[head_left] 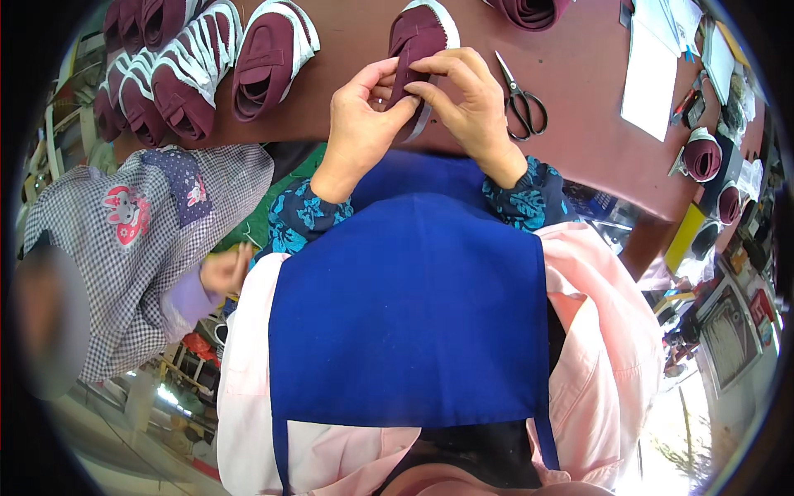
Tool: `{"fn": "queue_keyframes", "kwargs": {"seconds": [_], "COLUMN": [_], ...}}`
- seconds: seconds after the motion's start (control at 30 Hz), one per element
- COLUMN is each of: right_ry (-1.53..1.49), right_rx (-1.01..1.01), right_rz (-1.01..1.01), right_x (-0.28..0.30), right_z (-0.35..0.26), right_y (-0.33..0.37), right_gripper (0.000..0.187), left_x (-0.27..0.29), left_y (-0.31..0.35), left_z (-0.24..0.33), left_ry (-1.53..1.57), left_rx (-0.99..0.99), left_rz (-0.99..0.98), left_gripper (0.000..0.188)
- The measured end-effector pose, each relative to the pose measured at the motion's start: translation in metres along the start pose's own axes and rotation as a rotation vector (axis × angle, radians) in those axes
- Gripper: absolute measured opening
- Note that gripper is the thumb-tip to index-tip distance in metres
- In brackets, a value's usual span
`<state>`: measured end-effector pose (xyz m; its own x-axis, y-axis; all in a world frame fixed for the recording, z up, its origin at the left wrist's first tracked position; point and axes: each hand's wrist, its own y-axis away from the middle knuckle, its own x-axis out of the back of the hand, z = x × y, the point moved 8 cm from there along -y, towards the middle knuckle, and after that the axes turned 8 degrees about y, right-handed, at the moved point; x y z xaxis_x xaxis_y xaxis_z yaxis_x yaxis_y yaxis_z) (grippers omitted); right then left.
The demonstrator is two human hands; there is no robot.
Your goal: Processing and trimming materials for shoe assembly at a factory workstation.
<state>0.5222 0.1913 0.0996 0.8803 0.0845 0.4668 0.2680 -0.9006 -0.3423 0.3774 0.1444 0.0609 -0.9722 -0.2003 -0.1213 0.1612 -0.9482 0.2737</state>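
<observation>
A maroon shoe (412,35) with a white sole edge is between my hands at the table's near side, its toe pointing away from me. My left hand (364,124) grips its left side, thumb along the near part and fingers curled round the edge. From the right, my right hand (471,103) pinches the upper near the opening with thumb and forefinger. What lies between those fingertips is too small to make out. Black-handled scissors (526,112) lie right of my right hand, blades pointing away. Another maroon shoe (263,62) stands left of my left hand.
Several maroon shoes (178,91) stand in rows at the far left of the brown table (579,91). White papers (649,78) and small tools lie at right. A rolled maroon piece (533,10) is at the far edge. Another person (157,223) in a checked garment is close at my left.
</observation>
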Motion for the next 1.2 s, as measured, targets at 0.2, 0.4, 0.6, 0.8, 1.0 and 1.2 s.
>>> {"fn": "queue_keyframes", "kwargs": {"seconds": [0.2, 0.4, 0.6, 0.8, 1.0, 1.2], "right_ry": [0.065, 0.069, -0.001, 0.200, 0.110, 0.173], "right_rx": [0.142, -0.053, -0.058, 0.116, -0.109, -0.330], "right_rz": [0.040, 0.052, 0.041, 0.017, 0.105, 0.064], "right_x": [-0.007, -0.010, 0.003, -0.004, 0.004, 0.014], "right_z": [0.002, 0.013, 0.009, 0.000, 0.018, 0.128], "right_y": [0.003, 0.007, 0.008, 0.004, 0.001, 0.070], "right_gripper": [0.018, 0.011, 0.009, 0.012, 0.008, 0.006], "left_x": [-0.004, -0.003, -0.004, -0.017, -0.013, 0.005], "left_y": [0.004, 0.011, 0.006, 0.002, 0.001, -0.003], "left_z": [0.004, 0.003, -0.009, 0.006, 0.007, -0.009], "left_ry": [-0.085, -0.120, -0.099, -0.286, -0.218, -0.119], "left_rx": [0.024, 0.014, 0.027, -0.085, -0.074, -0.027], "left_rz": [-0.018, -0.019, -0.031, 0.052, 0.114, 0.121], "left_gripper": [0.046, 0.046, 0.047, 0.040, 0.033, 0.033]}}
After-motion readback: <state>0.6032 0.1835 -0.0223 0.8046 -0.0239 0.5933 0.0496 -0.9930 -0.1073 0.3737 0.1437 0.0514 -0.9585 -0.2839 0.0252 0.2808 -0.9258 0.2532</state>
